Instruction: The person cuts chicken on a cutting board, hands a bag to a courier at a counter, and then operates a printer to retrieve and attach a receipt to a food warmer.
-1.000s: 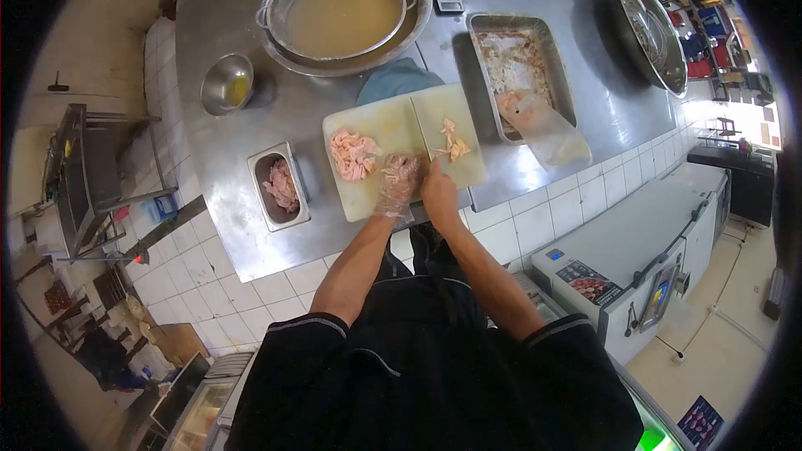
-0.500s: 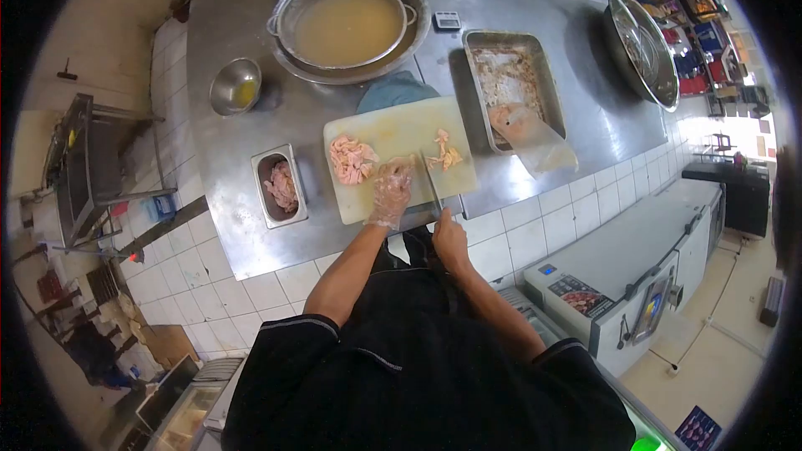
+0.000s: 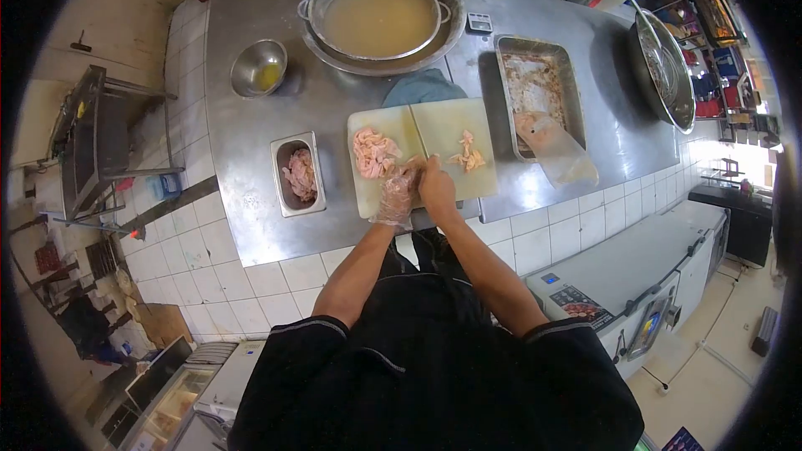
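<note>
— What covers the left hand (image 3: 394,194)?
— A thin clear plastic glove (image 3: 389,205), crinkled and faintly shiny. The right hand (image 3: 437,190) is bare.
— And the knife (image 3: 418,135) it grips?
— A blade of smooth bare metal.
— Under both hands?
— A pale cutting board (image 3: 455,121), seemingly plastic, matt and stained, on a brushed steel counter (image 3: 242,159) with a dull sheen.
— To the left of the gloved hand?
— A small steel pan (image 3: 279,154). Beyond the fingertips lies a soft, matt blue cloth (image 3: 422,86).

meat pile (image 3: 375,153) on cutting board (image 3: 451,121) — small pan (image 3: 276,177) left of it
</note>
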Motion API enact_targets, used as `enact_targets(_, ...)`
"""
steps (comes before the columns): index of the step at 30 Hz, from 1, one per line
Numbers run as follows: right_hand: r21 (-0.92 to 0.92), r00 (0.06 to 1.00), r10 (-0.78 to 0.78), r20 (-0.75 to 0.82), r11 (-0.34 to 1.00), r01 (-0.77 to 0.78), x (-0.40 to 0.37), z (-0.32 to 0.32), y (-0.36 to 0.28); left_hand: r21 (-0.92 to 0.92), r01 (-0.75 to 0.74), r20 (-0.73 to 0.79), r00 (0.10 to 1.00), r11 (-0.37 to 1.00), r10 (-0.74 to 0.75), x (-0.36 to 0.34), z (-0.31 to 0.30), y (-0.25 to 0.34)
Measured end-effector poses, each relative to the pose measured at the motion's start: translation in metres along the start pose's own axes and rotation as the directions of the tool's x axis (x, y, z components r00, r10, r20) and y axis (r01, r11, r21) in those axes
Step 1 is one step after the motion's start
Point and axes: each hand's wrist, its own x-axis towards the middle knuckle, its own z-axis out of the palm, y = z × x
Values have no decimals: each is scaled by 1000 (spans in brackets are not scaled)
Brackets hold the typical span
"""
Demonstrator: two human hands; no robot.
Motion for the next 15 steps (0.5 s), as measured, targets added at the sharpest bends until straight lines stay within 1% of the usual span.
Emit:
enact_targets(1, -15, 1000, 8, 1, 1000, -8, 2, 1, 0, 12, 25, 18, 1000, 1000, -25, -2, 4, -4)
enact_targets(3, -41, 999, 32, 11, 999, -32, -6, 1, -3, 98, -46, -53, 997, 994, 51, -5, 10, -9)
enact_targets(4, -38, 999, 32, 41, 999, -31, -13, -2, -4, 143, -79, -88, 992, 986, 92, -4, 10, -9)
enact_targets(6, -31, 996, 35, 81, 999, -32, -32, -12, -1, 163, -105, -99, 988, 981, 122, 2, 12, -10)
enact_targets(7, -33, 992, 61, 112, 998, -57, -44, -10, 7, 172, -121, -104, 985, 978, 140, 2, 11, -7)
enact_targets(10, -38, 977, 123, 172, 992, -118, -88, -10, 29, 153, -84, -92, 991, 985, 99, 3, 4, 3)
enact_targets(13, -34, 971, 157, 178, 988, -154, -134, -15, 45, 104, -87, -175, 979, 991, 104, 7, 8, 6)
enact_targets(15, -27, 970, 157, 183, 988, -155, -151, -20, 53, 110, -123, -223, 964, 986, 145, 9, 11, 5)
